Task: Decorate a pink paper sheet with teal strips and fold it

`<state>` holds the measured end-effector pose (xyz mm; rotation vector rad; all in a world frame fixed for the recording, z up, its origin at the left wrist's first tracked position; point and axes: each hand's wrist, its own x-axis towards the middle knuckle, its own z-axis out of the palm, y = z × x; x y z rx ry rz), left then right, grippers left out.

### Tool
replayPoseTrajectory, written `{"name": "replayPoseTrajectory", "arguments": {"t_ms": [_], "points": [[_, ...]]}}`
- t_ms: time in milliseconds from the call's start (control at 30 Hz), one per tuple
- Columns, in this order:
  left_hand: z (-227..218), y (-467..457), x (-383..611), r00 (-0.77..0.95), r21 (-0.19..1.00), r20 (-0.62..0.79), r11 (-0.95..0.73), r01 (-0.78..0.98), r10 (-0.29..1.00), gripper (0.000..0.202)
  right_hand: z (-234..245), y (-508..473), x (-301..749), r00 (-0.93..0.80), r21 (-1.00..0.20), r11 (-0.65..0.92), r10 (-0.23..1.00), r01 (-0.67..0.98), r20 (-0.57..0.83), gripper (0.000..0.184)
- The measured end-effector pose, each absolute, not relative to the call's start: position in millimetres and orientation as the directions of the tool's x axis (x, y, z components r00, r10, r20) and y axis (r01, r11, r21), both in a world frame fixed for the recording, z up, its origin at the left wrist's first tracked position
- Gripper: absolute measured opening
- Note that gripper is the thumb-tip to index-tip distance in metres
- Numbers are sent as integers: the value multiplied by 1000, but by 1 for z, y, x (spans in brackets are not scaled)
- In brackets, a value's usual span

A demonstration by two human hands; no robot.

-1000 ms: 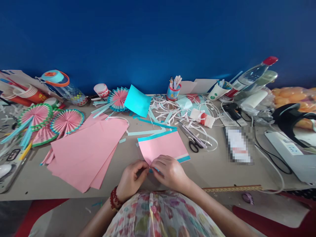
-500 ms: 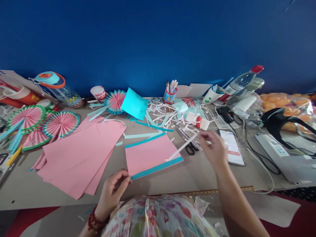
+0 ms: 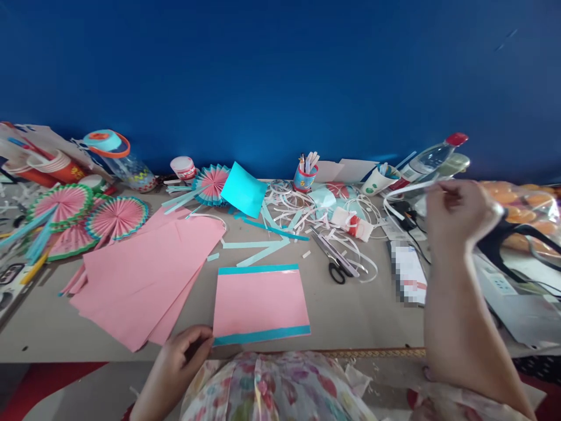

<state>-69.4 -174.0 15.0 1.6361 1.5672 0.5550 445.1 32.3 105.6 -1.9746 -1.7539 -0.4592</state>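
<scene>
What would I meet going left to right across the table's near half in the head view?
Pink paper fans → stack of pink sheets → teal-edged pink sheet → scissors → phone → right hand, raised, pinching a white strip.

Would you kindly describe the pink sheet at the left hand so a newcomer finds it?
On the grey table, the pink sheet lies nearest the person, one corner at the left hand. Unlike the plain pink sheets beside it, it has teal strips along its near and far edges.
</scene>
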Motion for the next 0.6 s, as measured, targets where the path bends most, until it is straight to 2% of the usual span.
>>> {"name": "replayPoseTrajectory", "arguments": {"t_ms": [33, 100, 133, 200, 233, 333, 400, 500, 600], "points": [[15, -174, -69, 137, 769, -191, 61, 636, 972, 32, 107, 43, 434, 190, -107, -157, 790, 982, 583, 47], [13, -175, -69, 123, 754, -168, 47, 655, 978, 31, 104, 61, 410, 178, 0, -193, 906, 981, 385, 35], [12, -175, -69, 121, 749, -162, 42, 662, 979, 31, 100, 69, 398, 145, 21, -159, 939, 987, 312, 32], [11, -177, -69, 134, 736, -166, 32, 676, 977, 32, 88, 76, 373, 64, 56, -79, 971, 995, 230, 23], [11, -178, -69, 139, 724, -175, 31, 689, 975, 33, 82, 76, 360, 21, 66, -36, 975, 997, 220, 20], [10, -181, -69, 116, 661, -189, 39, 750, 975, 34, 66, 70, 325, -211, 95, 192, 941, 977, 266, 39], [10, -182, -70, 97, 605, -157, 18, 796, 983, 31, 60, 68, 309, -316, 96, 301, 905, 949, 286, 44], [12, -182, -74, 124, 528, -89, -59, 847, 988, 24, 56, 74, 301, -289, 16, 295, 921, 955, 262, 32], [15, -179, -76, 186, 526, -24, -146, 838, 982, 18, 57, 84, 306, -209, -17, 222, 937, 975, 280, 33]]}}
